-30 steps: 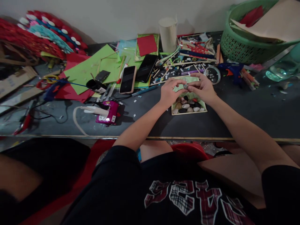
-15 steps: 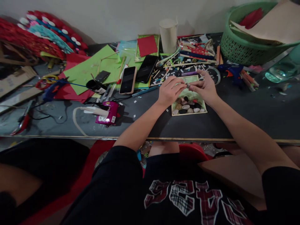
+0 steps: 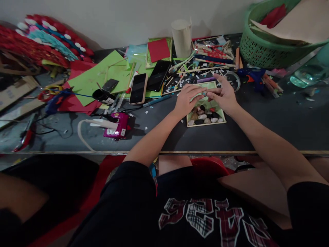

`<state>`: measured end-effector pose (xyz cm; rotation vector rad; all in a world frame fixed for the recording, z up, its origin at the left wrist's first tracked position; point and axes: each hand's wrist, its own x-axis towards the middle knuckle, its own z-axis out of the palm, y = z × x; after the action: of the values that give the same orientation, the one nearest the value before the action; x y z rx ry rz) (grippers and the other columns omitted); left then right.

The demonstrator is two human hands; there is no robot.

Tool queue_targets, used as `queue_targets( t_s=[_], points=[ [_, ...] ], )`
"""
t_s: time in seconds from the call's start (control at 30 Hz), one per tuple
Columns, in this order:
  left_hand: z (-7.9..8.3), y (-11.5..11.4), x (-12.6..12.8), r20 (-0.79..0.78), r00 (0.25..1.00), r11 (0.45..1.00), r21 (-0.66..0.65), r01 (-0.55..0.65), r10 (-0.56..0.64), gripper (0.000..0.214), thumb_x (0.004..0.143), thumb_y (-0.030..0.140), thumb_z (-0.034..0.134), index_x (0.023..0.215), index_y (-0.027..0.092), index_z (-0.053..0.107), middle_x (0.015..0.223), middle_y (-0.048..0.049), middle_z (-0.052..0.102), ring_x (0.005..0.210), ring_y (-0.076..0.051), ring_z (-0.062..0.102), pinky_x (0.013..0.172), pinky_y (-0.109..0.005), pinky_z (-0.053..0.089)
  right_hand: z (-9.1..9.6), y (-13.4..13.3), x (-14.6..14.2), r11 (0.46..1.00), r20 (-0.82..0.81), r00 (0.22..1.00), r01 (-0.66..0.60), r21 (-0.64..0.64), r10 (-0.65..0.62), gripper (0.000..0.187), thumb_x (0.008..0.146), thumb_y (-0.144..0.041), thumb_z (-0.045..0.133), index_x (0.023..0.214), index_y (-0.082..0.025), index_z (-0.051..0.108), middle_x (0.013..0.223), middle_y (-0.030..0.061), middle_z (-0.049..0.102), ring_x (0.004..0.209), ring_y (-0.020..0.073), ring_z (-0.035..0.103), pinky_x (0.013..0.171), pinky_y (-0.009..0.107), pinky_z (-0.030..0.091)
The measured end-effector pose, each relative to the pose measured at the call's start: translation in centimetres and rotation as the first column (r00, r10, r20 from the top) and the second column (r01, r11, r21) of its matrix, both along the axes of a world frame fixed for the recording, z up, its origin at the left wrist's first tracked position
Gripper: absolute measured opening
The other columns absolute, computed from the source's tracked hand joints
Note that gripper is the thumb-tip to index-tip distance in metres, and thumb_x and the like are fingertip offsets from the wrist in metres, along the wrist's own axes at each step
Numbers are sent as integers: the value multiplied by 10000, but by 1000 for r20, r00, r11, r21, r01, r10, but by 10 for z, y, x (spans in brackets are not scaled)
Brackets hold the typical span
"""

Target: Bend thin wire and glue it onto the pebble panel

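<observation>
My left hand (image 3: 185, 100) and my right hand (image 3: 224, 96) meet over a shallow green tray (image 3: 207, 123) on the dark table. Both pinch one small grey pebble (image 3: 204, 93) between their fingertips, a little above the tray. The tray's near half holds several smooth pebbles (image 3: 204, 117) in white, brown, black and red. The tray's far end is partly hidden behind my fingers.
Left of the tray lie two phones (image 3: 138, 87), green and red paper sheets (image 3: 99, 77), a pink gadget (image 3: 118, 125) with a cable, and scissors (image 3: 50, 91). A white paper cup (image 3: 182, 37), loose sticks (image 3: 205, 67) and a green basket (image 3: 267, 44) stand behind.
Both hands stay together on the pebble above the tray with only a slight shift of the fingers. The view has drifted a little.
</observation>
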<state>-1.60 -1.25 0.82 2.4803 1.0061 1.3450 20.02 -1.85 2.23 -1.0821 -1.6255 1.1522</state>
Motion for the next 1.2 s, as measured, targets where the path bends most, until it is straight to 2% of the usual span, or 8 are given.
queue_targets(
  t_s=[0.17, 0.33, 0.43, 0.53, 0.73, 0.9, 1.03, 1.2],
  points=[
    [-1, -1, 1, 23, 1000, 999, -26, 18, -17, 481, 1020, 618, 520, 1171, 259, 801, 1098, -76, 821, 1067, -223, 732, 1001, -423, 558, 5, 3, 5, 999, 25, 999, -26, 20, 26, 978, 701, -730, 847, 1483, -243, 519, 1074, 89, 819, 989, 272, 784, 968, 456, 643],
    [-6, -1, 2, 45, 996, 995, -66, 80, -77, 495, 963, 664, 586, 1109, 255, 825, 1024, -70, 839, 959, -196, 774, 891, -352, 602, 19, 5, 21, 992, 168, 978, -125, 21, 120, 977, 662, -580, 922, 1485, -225, 534, 984, 80, 827, 948, 300, 797, 968, 515, 637],
    [-8, -1, 2, -37, 979, 977, -71, 200, -203, 433, 1003, 604, 578, 1012, 262, 842, 903, -41, 839, 878, -170, 780, 825, -302, 605, 26, 5, 30, 980, 309, 933, -199, 21, 183, 854, 667, -533, 932, 1407, -222, 639, 900, 70, 827, 949, 332, 808, 972, 528, 635],
    [-9, -2, 3, -162, 951, 964, -56, 259, -264, 366, 1049, 498, 558, 1029, 265, 841, 925, -38, 840, 922, -174, 779, 842, -303, 607, 28, 4, 34, 967, 412, 884, -253, 20, 222, 754, 694, -499, 924, 1362, -229, 701, 860, 64, 824, 999, 353, 808, 1019, 533, 622],
    [-8, -3, 3, -221, 957, 982, -77, 173, -186, 298, 1037, 367, 550, 1068, 261, 827, 979, -47, 836, 955, -188, 757, 872, -341, 605, 36, 1, 34, 954, 403, 867, -289, -76, 295, 907, 707, -555, 896, 1505, -227, 616, 873, 72, 829, 995, 374, 803, 1030, 593, 616],
    [-8, -4, 3, -172, 975, 989, -72, 133, -143, 281, 1016, 304, 552, 1073, 239, 820, 974, -60, 830, 965, -192, 752, 882, -346, 600, 38, 1, 34, 965, 344, 902, -251, -71, 260, 908, 674, -595, 892, 1446, -177, 662, 940, 117, 828, 963, 344, 801, 1012, 567, 632],
    [-7, -4, 2, -199, 963, 979, -123, 161, -183, 271, 1016, 371, 592, 1086, 246, 823, 987, -69, 829, 981, -200, 755, 891, -357, 603, 37, 1, 34, 976, 390, 895, -214, -46, 215, 898, 645, -591, 907, 1413, -178, 689, 924, 128, 818, 918, 348, 792, 970, 586, 637],
    [-6, -3, 3, -186, 951, 964, -146, 222, -247, 318, 1016, 450, 596, 1006, 244, 839, 947, -63, 828, 939, -195, 750, 878, -350, 604, 34, 1, 30, 969, 413, 877, -235, -75, 245, 891, 656, -583, 891, 1413, -161, 684, 890, 127, 822, 918, 364, 799, 951, 576, 638]
  ],
)
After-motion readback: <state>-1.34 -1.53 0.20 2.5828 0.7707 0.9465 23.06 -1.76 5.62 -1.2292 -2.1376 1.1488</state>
